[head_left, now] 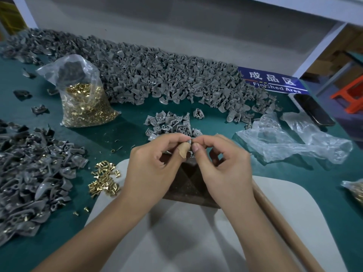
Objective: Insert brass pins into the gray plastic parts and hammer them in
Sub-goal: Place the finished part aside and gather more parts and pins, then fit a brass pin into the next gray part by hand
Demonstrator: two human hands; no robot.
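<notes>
The bench is teal green. Gray parts lie heaped along its far side, with darker gray ones at the left. Brass pins shine gold, as do those in the clear bag. The sign is blue with white lettering and a thin red and yellow line. The phone is black, the stool orange, the mat pale gray, the block dark brown, the handle tan. A tan plaster wraps one thumb.
</notes>
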